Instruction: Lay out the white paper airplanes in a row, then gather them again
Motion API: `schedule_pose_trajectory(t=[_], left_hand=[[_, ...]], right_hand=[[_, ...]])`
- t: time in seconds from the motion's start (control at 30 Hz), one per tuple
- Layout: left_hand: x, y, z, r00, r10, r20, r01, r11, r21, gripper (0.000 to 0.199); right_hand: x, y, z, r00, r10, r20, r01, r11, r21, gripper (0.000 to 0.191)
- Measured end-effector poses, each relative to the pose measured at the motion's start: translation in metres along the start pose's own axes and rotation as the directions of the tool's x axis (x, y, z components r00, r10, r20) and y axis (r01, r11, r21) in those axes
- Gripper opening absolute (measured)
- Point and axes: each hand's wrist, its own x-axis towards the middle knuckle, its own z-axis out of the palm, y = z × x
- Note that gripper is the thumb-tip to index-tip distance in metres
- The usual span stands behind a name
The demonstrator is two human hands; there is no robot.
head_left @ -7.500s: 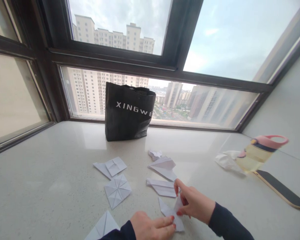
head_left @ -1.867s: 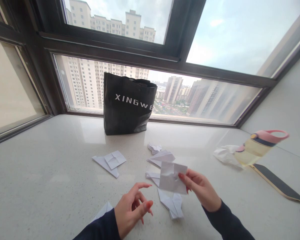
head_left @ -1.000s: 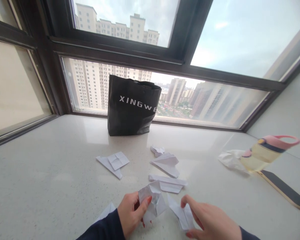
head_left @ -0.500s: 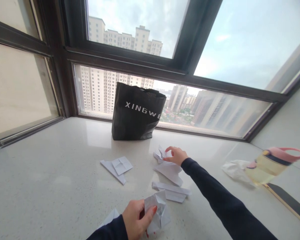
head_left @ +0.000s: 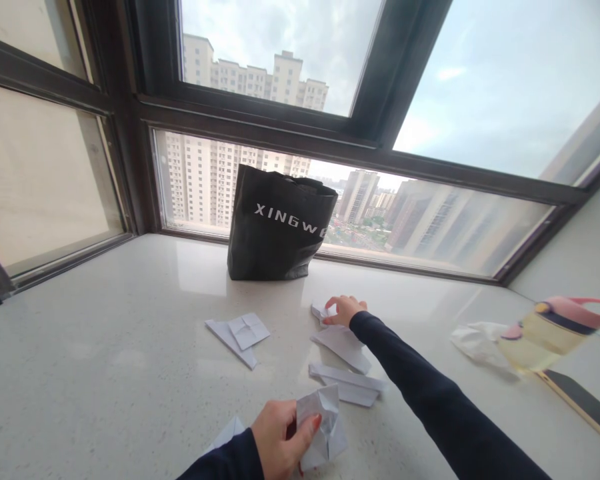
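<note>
1. Pointed folded paper (head_left: 231,340) lies left of the middle of the white sill (head_left: 105,373); from my end I see a square folded paper (head_left: 250,331) resting across it, creases crossing at its centre.
2. Close to the sill's front edge, I get only part of a half-hidden folded paper (head_left: 229,430) behind the left sleeve (head_left: 230,460).
3. Upright by the back edge stands a black bag (head_left: 280,233); I read XINGWE in pale capitals, the last letter running into the bag's side.
4. Coming in from the front edge, the left hand (head_left: 275,437) pinches the held folded paper (head_left: 333,427), thumb on the face towards me.
5. Farther back, the right hand (head_left: 347,310) stretches out, its thumb and forefinger curved at a small folded paper (head_left: 317,311); I cannot tell whether they grip it.
6. Nearer the front edge than that hand lie a winged folded paper (head_left: 343,348) and a long folded paper (head_left: 347,385), beside the right sleeve (head_left: 425,393).
7. Towards the right edge I have a crumpled tissue (head_left: 480,343), a pink-lidded bottle (head_left: 550,337) and a dark flat slab (head_left: 587,400).
</note>
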Motion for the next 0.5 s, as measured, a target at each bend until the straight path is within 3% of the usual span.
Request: schedule_pose_trajectory(t=[0.13, 0.27, 0.4, 0.5], left_hand=[[0.0, -0.003, 0.0, 1.0, -0.019, -0.01, 0.019, 1.0, -0.017, 0.044], [0.0, -0.003, 0.0, 0.998, -0.066, -0.016, 0.065, 0.997, -0.042, 0.044], [-0.001, 0.0, 0.001, 0.995, -0.089, -0.045, 0.085, 0.993, -0.08, 0.043], [-0.001, 0.002, 0.001, 0.995, -0.096, -0.041, 0.09, 0.986, -0.138, 0.043]], right_hand=[[-0.011, -0.001, -0.013, 0.997, -0.002, -0.079, 0.004, 0.999, 0.035, 0.036], [-0.039, -0.008, -0.022, 0.984, -0.014, -0.175, 0.029, 0.996, 0.088, 0.036], [-0.083, -0.016, -0.021, 0.961, -0.122, -0.25, 0.191, 0.942, 0.275, 0.031], [-0.117, -0.019, -0.015, 0.954, -0.23, -0.194, 0.295, 0.84, 0.456, 0.034]])
